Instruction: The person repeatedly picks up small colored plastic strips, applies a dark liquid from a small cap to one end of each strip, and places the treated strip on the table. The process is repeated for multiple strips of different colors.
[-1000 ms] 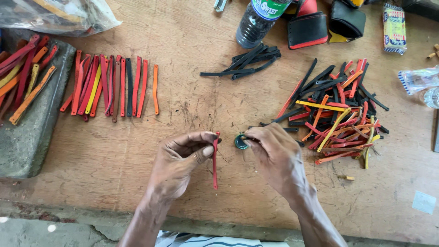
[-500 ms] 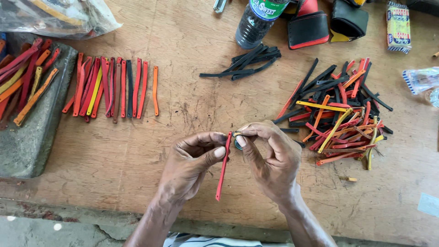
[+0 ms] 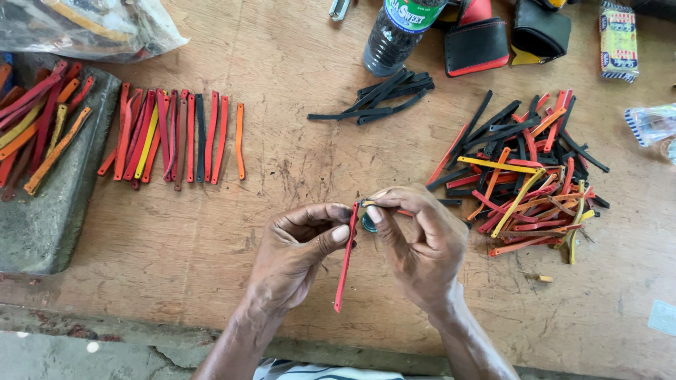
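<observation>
Both my hands meet over the middle of the wooden table [image 3: 211,239]. My left hand [image 3: 296,257] pinches a red strap [image 3: 346,260] between thumb and forefinger, near its upper end. The strap hangs almost straight down the picture, long axis running away from me to toward me with a slight lean: top end up at the fingertips, free end pointing back at my body and a bit to the left. It sits right between the two hands, touching both, though the left carries it.

My right hand [image 3: 422,246] is pinched shut too, fingertips pressed on the strap's top end, together with a small round dark ring [image 3: 368,223] tucked just beside the thumb. Can't tell exactly how the ring meets the strap, too small.

Loose mixed strap pile [image 3: 524,176] lies to the right, nearer the right hand. A neat row of straps [image 3: 176,137] lies upper left, well apart. Black strap bundle [image 3: 380,95] and a bottle [image 3: 394,35] sit beyond the hands.
</observation>
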